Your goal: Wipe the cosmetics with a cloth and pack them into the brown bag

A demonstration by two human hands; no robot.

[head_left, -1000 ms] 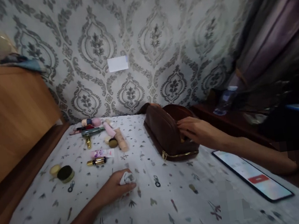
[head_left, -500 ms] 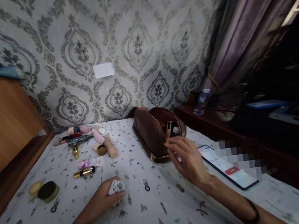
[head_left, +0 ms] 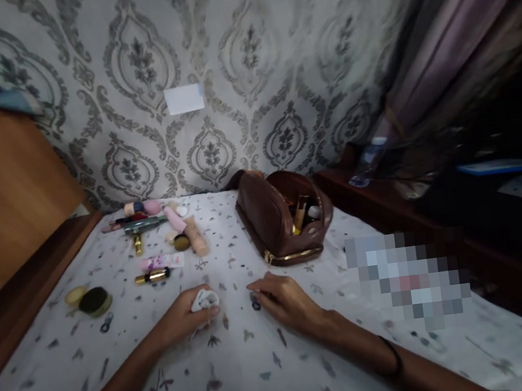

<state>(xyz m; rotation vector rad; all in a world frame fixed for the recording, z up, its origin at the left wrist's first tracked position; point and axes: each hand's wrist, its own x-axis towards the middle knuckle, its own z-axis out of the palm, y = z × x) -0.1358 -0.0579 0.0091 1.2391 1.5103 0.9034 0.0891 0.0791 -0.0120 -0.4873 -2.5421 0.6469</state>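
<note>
right hand (head_left: 285, 297): off brown zip bag (head_left: 261, 217) since earlier frame, now bag's near side, grip can't tell | left hand (head_left: 192, 312): grip closed round white wad (head_left: 204, 299), near-left of bag

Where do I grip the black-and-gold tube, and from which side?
Probably pinch the black-and-gold tube across its middle, from above and the near side: it lies flat, roughly left to right, with the pink-and-white tube just behind it. The left hand holds a crumpled white wad.
</note>
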